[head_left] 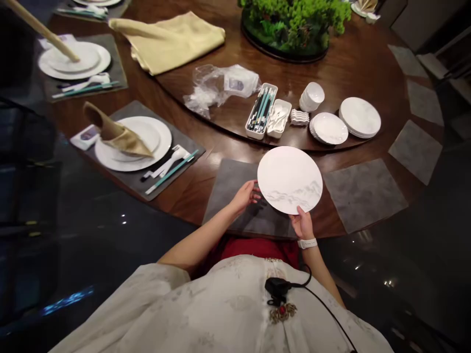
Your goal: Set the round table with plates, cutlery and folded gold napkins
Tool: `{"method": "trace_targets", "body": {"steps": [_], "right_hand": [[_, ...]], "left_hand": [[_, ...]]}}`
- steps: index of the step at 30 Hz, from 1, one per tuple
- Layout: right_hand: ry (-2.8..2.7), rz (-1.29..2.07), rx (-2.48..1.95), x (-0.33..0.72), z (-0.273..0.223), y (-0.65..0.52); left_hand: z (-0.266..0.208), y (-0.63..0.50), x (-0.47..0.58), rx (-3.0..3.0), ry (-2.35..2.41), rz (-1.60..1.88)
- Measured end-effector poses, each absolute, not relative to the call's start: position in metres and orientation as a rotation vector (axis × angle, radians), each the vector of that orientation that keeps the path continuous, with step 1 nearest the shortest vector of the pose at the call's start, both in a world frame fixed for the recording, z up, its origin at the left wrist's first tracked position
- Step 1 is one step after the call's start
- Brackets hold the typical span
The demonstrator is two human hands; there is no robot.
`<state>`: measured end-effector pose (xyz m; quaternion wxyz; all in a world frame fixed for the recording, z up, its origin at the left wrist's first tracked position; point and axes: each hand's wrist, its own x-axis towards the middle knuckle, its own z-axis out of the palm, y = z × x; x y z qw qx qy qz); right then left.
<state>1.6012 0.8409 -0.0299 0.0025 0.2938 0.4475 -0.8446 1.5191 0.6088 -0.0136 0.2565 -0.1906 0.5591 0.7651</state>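
A large white plate [289,176] with a grey mountain pattern along its near side is held above a grey placemat [231,181] at the table's edge. My right hand [302,223] grips its near rim, thumb on top and fingers beneath. Beside the plate's left rim is my left hand [246,196], fingers apart; whether they touch the rim is hard to tell. To the left lies a set place with a white plate [162,130], a folded tan napkin [125,139], a white spoon [165,164] and teal-and-black chopsticks [172,171].
On the turntable stand a box of chopsticks [262,110], a box of spoons [278,117], stacked bowls [312,95], small plates [329,128] and larger plates [359,116]. Behind them are plastic wrapping [209,88], a yellow cloth [180,41] and a green plant centrepiece [290,24].
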Motion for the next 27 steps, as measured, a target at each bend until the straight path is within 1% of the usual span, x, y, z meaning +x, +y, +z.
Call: {"method": "trace_targets", "body": {"steps": [3, 8, 10, 13, 18, 20, 24, 27], "right_hand": [[1.334, -2.616, 0.953, 1.629, -0.047, 0.787], [1.352, -2.503, 1.027, 1.659, -0.072, 0.748], [1.374, -2.442, 1.052, 1.665, -0.081, 0.744], [1.361, -2.294, 1.090, 1.671, -0.086, 0.748], [1.486, -1.838, 1.037, 1.677, -0.081, 0.784], [1.589, -1.718, 1.033, 1.676, -0.078, 0.806], [1.915, -1.724, 1.191, 1.656, -0.073, 0.836], [2.081, -1.730, 1.264, 1.635, -0.068, 0.837]], "left_hand": [[-0.033, 0.573, 1.535, -0.589, 1.649, 2.060], [-0.069, 0.539, 1.553, -0.563, 1.896, 1.787], [-0.082, 0.537, 1.556, -0.545, 1.957, 1.727], [-0.098, 0.539, 1.559, -0.553, 2.036, 1.694], [-0.115, 0.538, 1.558, -0.552, 2.189, 1.627], [-0.119, 0.537, 1.557, -0.571, 2.241, 1.610], [-0.121, 0.537, 1.556, -0.652, 2.285, 1.624], [-0.120, 0.538, 1.556, -0.700, 2.264, 1.655]]}}
